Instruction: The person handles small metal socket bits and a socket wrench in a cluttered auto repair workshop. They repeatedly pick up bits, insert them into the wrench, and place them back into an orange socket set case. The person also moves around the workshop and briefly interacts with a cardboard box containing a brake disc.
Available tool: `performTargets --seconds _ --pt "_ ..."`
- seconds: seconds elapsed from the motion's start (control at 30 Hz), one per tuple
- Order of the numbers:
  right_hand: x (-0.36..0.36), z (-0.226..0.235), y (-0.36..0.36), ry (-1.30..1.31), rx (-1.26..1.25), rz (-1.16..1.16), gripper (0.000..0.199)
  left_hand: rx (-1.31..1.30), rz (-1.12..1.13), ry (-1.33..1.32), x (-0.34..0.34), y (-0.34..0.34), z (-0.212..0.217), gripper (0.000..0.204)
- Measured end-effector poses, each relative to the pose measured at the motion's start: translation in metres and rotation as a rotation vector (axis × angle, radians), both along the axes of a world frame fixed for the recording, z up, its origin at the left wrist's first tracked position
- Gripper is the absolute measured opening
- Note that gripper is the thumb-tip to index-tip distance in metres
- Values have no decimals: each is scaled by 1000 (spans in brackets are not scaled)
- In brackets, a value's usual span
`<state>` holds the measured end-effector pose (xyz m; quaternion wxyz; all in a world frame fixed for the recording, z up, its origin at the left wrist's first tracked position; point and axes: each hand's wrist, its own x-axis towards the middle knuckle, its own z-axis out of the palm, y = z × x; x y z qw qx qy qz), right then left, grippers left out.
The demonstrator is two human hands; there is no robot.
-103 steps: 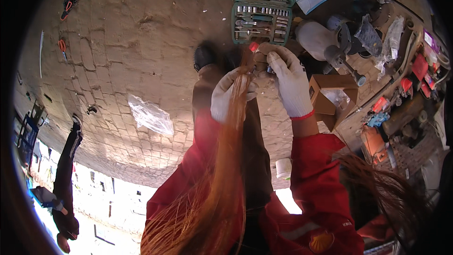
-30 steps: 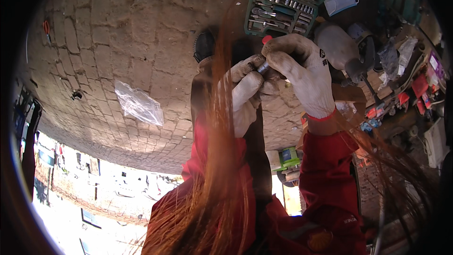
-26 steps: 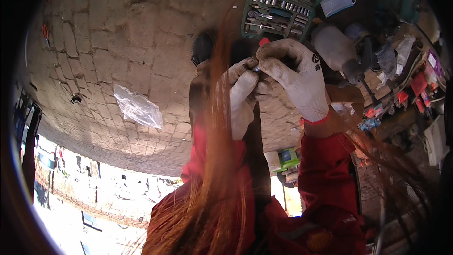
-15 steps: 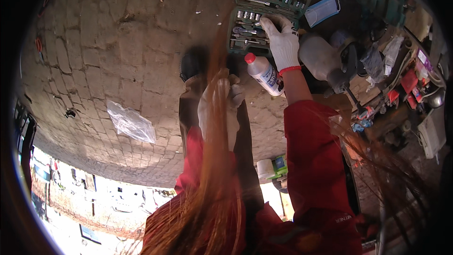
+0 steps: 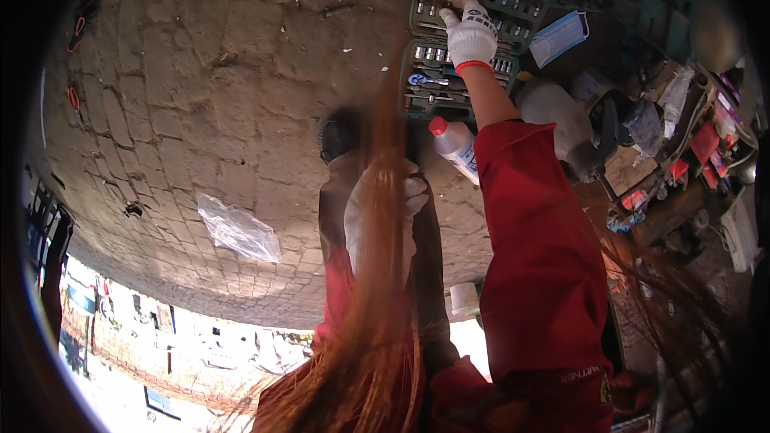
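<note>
My right hand point(image 5: 471, 36), in a white knit glove with a red cuff, reaches over a green socket set case point(image 5: 411, 48). Thumb and forefinger are apart at the row of small sockets in the case's far half; nothing shows between them. A ratchet point(image 5: 425, 79) with a blue-lit head lies in the near half, beside silver sockets point(image 5: 431, 54). My left hand point(image 5: 355, 220), also gloved, rests by my knees with its fingers curled in. Strands of hair cover much of it, so what it holds, if anything, is hidden.
A white bottle with a red cap point(image 5: 455, 147) lies beside my right sleeve. Right of the case are a blue face mask point(image 5: 559, 38), a pale jug point(image 5: 553, 116) and piled clutter. A clear plastic bag point(image 5: 237, 228) and orange-handled scissors point(image 5: 74, 99) lie on the brick floor.
My right hand has moved from the case's near half to the sockets in its far half. The whole view has shifted slightly; my left hand stays by my knees.
</note>
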<state>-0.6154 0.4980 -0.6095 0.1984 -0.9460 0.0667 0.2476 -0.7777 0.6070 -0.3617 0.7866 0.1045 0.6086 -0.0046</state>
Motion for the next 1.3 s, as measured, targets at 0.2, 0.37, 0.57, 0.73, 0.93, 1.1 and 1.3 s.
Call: performTargets --seconds 0.2,0.37,0.57,0.73,0.93,1.1,1.3 --pt "2 1 5 147 -95 -241 46 -11 41 48 -3 0 -5 27" --pt "4 -2 3 142 -174 -179 48 1 38 -65 -7 0 -10 28" --pt "-4 -7 -5 119 -113 -110 48 4 20 -64 -1 -2 -5 30" --pt "-23 -11 -18 -16 244 -320 42 110 -77 1 2 -1 -2 28" --pt "-67 52 -46 553 1545 -1062 46 57 -36 16 -4 -3 -3 27" --pt "-82 123 -34 700 1766 -979 57 32 27 -57 -10 -2 -8 27" --pt "-81 168 -19 770 1703 -814 47 141 -167 -2 -12 -11 -5 31"
